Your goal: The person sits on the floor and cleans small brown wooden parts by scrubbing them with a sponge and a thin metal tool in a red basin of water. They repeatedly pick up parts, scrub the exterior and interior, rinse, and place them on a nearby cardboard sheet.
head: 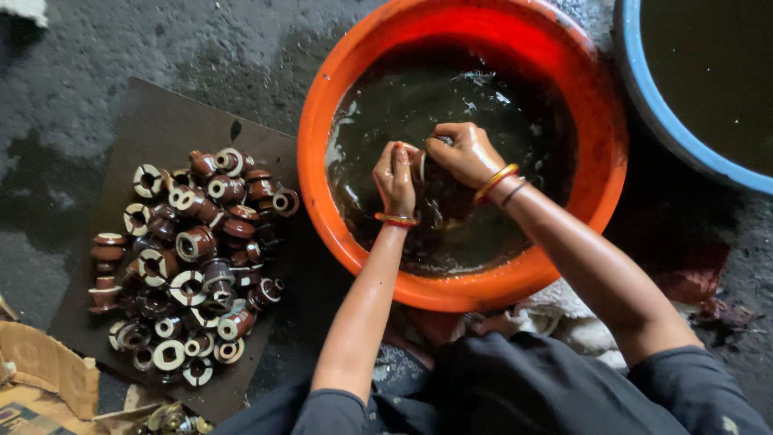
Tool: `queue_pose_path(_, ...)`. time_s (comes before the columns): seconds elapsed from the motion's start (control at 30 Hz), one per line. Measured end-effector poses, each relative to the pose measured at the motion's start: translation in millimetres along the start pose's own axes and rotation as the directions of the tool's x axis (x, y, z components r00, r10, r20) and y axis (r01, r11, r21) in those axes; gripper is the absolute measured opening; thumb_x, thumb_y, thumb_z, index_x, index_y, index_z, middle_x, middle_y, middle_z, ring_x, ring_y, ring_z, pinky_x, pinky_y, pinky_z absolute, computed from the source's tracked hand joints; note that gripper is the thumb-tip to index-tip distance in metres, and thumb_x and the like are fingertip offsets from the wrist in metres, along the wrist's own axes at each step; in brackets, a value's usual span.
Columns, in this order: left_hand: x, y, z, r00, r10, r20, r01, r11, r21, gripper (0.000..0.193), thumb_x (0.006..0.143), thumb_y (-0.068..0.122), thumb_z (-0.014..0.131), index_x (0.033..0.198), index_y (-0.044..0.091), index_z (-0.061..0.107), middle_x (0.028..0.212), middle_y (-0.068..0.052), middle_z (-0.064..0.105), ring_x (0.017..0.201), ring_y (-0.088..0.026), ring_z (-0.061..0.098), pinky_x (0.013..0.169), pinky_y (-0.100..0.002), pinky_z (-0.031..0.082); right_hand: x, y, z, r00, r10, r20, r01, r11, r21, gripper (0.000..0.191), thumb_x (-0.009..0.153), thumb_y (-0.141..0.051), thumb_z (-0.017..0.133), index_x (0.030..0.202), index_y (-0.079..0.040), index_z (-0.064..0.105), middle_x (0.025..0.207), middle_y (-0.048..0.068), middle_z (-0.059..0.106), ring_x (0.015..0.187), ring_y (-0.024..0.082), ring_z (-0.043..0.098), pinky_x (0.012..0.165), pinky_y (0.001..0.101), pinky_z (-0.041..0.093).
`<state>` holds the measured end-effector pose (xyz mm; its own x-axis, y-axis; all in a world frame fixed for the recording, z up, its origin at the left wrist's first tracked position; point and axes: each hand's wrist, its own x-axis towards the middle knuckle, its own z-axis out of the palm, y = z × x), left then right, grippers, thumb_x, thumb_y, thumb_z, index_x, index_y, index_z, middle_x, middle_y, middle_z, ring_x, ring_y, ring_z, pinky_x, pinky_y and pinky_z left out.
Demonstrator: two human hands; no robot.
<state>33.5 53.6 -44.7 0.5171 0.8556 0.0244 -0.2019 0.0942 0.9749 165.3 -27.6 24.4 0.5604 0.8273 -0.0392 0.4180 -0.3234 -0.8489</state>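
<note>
Both my hands are over an orange plastic tub filled with dark water. My left hand and my right hand close together around a small brown ceramic insulator, mostly hidden between the fingers, just above the water's surface. Bangles circle both wrists. To the left, a heap of brown and white ceramic insulators lies wet on a dark board on the floor.
A blue-rimmed tub with dark water stands at the upper right. Torn cardboard lies at the lower left. The concrete floor is wet and stained. A pale cloth lies under the orange tub by my knees.
</note>
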Motion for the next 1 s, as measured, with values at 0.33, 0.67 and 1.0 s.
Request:
queue_pose_path(0.33,14.3,-24.3,-19.5,0.855,-0.298,0.425,0.519,0.464,-0.718,0.039,0.101,0.035,0.044,0.099,0.003,0.065,0.095,-0.030,0.071,0.062,-0.027,0.063,0.050,-0.031,0.048,-9.5,59.7,-41.4,0.992,-0.100,0.072,0.124,0.791,-0.599,0.062,0.078,-0.030,0.077,0.133,-0.005,0.064,0.125,0.032,0.052,0.106,0.052,0.058,0.082,0.0556,0.053)
queue_pose_path(0.67,17.4,-70.1,-26.0,0.753,-0.577,0.316,0.634,0.506,-0.585,0.023,0.107,0.037,0.054,0.106,0.016,0.065,0.094,-0.006,0.069,0.074,-0.022,0.059,0.054,-0.031,0.043,6.1,68.0,-32.2,0.957,-0.251,0.147,0.263,0.963,-0.064,0.047,0.084,-0.008,0.066,0.131,-0.010,0.064,0.127,0.016,0.065,0.119,0.038,0.065,0.104,0.0453,0.052)
queue_pose_path(1.0,9.0,-71.7,-10.6,0.921,-0.329,0.208,0.368,0.911,-0.185,0.028,0.102,0.033,0.051,0.091,0.010,0.064,0.088,0.002,0.062,0.084,-0.008,0.056,0.074,-0.028,0.049,-14.8,-13.7,-30.5,0.501,-0.775,0.385,0.846,0.346,-0.405,0.052,0.070,-0.029,0.083,0.119,-0.025,0.068,0.129,0.017,0.059,0.095,0.035,0.066,0.079,0.0415,0.056)
